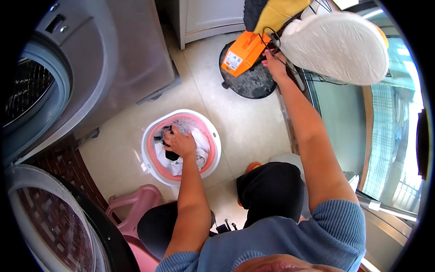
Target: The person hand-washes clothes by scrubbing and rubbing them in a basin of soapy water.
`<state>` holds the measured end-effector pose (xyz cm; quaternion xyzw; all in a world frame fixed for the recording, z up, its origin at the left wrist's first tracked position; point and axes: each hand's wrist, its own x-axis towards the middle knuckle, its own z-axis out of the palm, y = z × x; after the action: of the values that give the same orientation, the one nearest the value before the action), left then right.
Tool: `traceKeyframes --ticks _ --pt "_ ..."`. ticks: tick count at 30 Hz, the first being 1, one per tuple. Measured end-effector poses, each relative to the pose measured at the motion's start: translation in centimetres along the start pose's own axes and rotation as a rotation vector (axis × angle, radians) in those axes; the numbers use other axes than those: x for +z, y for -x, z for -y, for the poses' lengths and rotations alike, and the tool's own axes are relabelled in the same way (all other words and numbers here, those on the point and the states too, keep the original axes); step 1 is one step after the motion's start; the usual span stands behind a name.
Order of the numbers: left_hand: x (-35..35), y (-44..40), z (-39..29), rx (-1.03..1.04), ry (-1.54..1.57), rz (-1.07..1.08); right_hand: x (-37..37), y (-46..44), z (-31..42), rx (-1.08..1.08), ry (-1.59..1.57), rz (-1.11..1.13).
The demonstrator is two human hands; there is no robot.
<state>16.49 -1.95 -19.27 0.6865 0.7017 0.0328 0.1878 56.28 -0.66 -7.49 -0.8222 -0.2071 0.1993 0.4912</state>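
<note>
A pink and white basin (213, 156) stands on the floor, with white laundry (201, 141) and some dark cloth (171, 155) in it. My left hand (180, 142) reaches down into it, fingers curled over the clothes; their tips are partly hidden. Out to the right, my right hand (275, 65) is beside an orange box (246, 53) with a white label. Its fingers are spread toward the box, partly behind black cables, and nothing shows in them. Under the box lies a round black base (252, 85).
A grey washing machine (131, 50) is at the left, its round door (59, 222) swung open. Close to my left leg is a pink plastic stool (136, 201). A white plastic-wrapped object (335, 47) and a yellow item (281, 14) are at upper right, next to a glass panel (342, 106).
</note>
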Motion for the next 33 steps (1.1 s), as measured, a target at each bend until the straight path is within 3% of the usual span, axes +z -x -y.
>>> traceKeyframes --ticks 3,5,7,10,11,13,15,18,20,22,27,28,30,33 --pt "-0.7 -0.5 -0.6 0.018 -0.014 0.053 -1.7 0.4 0.0 0.016 0.014 0.018" --pt "-0.1 -0.4 0.0 0.028 0.036 -0.050 -3.6 0.9 -1.2 0.128 0.074 0.062" --pt "0.0 -0.3 -0.1 0.032 0.053 -0.060 -7.1 -1.3 -8.0 -0.011 0.031 0.140" --pt "-0.4 -0.4 -0.3 0.029 0.073 -0.043 -10.7 -2.4 -11.9 -0.172 0.099 0.128" --pt "-0.6 -0.4 -0.6 0.021 0.081 -0.014 -10.1 0.8 -7.0 -0.036 -0.112 0.198" --pt "-0.7 -0.4 -0.8 0.019 0.085 -0.010 -8.9 2.6 -3.3 0.027 -0.035 0.151" --pt "-0.7 -0.6 -1.0 0.023 0.088 -0.006 -9.0 2.5 -3.5 0.091 0.038 0.099" --pt "-0.8 -0.4 -1.1 0.023 0.055 -0.026 -8.8 2.7 -3.8 0.076 -0.317 0.212" --pt "-1.0 -0.3 -0.8 0.001 0.078 0.026 -6.9 4.6 -1.5 0.018 0.058 0.061" --pt "-0.7 -0.5 -0.7 -0.042 0.054 0.104 -5.2 7.1 1.6 0.064 0.066 -0.008" --pt "1.0 -1.1 -0.3 -0.098 0.114 0.268 -9.5 12.4 -7.1 -0.471 0.669 -0.153" --pt "1.8 -1.0 0.0 -0.117 0.134 0.302 -7.2 15.8 -5.0 -0.228 0.452 -0.069" --pt "3.0 -1.0 0.6 -0.085 0.092 0.311 -1.8 19.2 -2.6 -0.142 0.093 0.228" --pt "5.0 -0.6 1.6 -0.082 0.151 0.237 7.6 16.0 4.9 -0.333 -0.081 0.315"
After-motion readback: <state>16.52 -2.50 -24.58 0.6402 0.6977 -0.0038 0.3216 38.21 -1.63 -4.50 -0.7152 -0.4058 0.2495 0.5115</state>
